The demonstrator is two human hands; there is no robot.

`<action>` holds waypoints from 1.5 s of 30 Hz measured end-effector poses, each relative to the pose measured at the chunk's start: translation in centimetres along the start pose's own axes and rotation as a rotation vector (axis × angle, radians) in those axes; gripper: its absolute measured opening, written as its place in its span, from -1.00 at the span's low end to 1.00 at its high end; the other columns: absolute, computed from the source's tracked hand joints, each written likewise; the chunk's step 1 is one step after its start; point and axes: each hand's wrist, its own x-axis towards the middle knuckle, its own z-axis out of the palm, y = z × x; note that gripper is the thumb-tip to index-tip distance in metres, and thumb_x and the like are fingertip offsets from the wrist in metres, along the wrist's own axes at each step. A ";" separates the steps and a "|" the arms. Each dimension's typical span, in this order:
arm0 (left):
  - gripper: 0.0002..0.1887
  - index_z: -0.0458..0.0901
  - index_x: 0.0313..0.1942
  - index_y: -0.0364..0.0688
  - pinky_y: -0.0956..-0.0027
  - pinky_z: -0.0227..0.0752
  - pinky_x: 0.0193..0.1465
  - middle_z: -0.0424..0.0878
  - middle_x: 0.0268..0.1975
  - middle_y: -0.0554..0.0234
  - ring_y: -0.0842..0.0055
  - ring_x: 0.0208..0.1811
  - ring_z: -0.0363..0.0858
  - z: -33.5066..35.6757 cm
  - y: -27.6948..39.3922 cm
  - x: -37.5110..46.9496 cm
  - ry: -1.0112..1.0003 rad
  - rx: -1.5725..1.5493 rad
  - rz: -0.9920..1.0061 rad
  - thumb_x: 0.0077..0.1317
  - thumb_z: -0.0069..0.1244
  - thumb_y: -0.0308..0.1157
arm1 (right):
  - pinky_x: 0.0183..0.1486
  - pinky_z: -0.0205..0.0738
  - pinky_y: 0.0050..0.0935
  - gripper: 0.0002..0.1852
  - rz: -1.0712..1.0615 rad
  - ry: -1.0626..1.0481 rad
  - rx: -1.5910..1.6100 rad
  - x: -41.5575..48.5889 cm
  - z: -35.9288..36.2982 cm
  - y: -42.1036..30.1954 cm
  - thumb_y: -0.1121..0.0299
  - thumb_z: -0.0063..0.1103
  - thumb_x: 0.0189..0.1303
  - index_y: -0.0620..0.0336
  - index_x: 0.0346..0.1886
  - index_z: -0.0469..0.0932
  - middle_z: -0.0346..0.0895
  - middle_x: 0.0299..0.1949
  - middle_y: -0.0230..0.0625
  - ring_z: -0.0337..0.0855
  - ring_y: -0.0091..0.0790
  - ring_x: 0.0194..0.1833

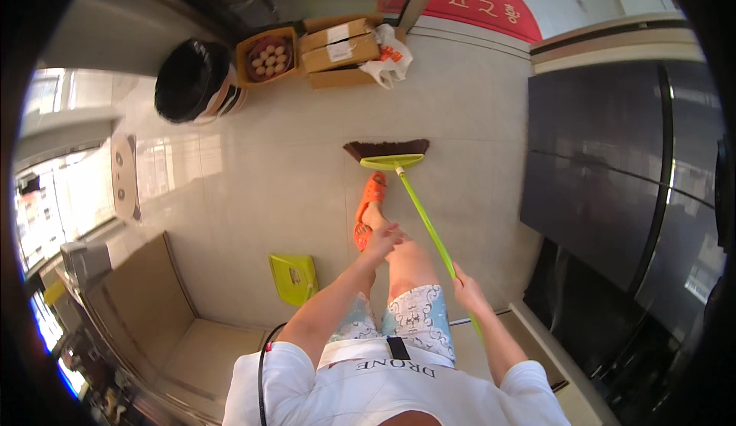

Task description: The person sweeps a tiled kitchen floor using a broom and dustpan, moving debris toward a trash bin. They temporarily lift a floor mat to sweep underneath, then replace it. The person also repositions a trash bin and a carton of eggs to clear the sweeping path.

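Note:
My right hand (pixel 468 291) grips the lime-green handle of a broom (pixel 425 219), which slants up and to the left across the floor. The green broom head with dark brown bristles (pixel 387 149) rests on the pale tiles just beyond my feet. In front of my legs, my left hand (pixel 386 244) hangs with fingers loosely apart and nothing in them. Left of my legs, a lime-green dustpan (pixel 293 278) stands on the floor, partly covered by my forearm. I wear orange slippers (pixel 371 196).
A bin with a black liner (pixel 192 84), a box of eggs (pixel 267 58), a cardboard carton (pixel 339 49) and a white plastic bag (pixel 391 58) line the far side. Dark glossy cabinets (pixel 592 155) flank the right. A red doormat (pixel 477 0) lies past the door track.

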 end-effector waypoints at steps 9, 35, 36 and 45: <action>-0.80 0.41 -0.31 -0.25 0.34 0.40 -0.54 0.45 -0.43 0.19 0.45 -0.52 0.44 11.6 -2.4 -2.9 0.216 -0.723 -0.022 0.27 -0.07 -0.28 | -0.13 0.42 -0.11 -0.30 -0.106 -0.187 -0.433 -7.6 -0.9 -4.2 0.31 0.07 0.11 -0.05 0.36 0.05 0.54 -0.20 0.08 0.54 0.15 -0.18; -0.89 0.34 -0.39 -0.39 0.26 0.42 -0.64 0.46 -0.58 0.09 0.34 -0.62 0.54 26.9 -8.5 -1.7 0.326 -0.276 -0.277 0.09 -0.20 -0.52 | -0.28 0.44 -0.35 -0.60 0.187 0.021 -0.254 -35.6 -24.7 7.9 0.40 0.11 0.12 0.25 0.07 0.46 0.60 -0.40 -0.02 0.61 -0.34 -0.35; -0.89 0.34 -0.39 -0.39 0.27 0.43 -0.64 0.46 -0.58 0.09 0.35 -0.61 0.54 29.5 -8.3 -2.6 0.329 -0.347 -0.333 0.10 -0.19 -0.52 | -0.21 0.43 -0.37 -0.61 0.243 0.046 -0.221 -37.4 -26.3 8.9 0.40 0.15 0.10 0.27 0.04 0.48 0.60 -0.35 0.00 0.60 -0.34 -0.29; -0.86 0.33 -0.55 -0.33 0.30 0.37 -0.64 0.40 -0.70 0.12 0.37 -0.68 0.48 39.7 4.0 -4.1 0.290 -0.235 -0.076 0.12 -0.20 -0.47 | -0.11 0.39 -0.49 -0.59 0.386 0.429 0.212 -43.1 -33.5 12.3 0.49 0.18 0.06 0.33 0.05 0.47 0.61 -0.23 -0.10 0.54 -0.41 -0.22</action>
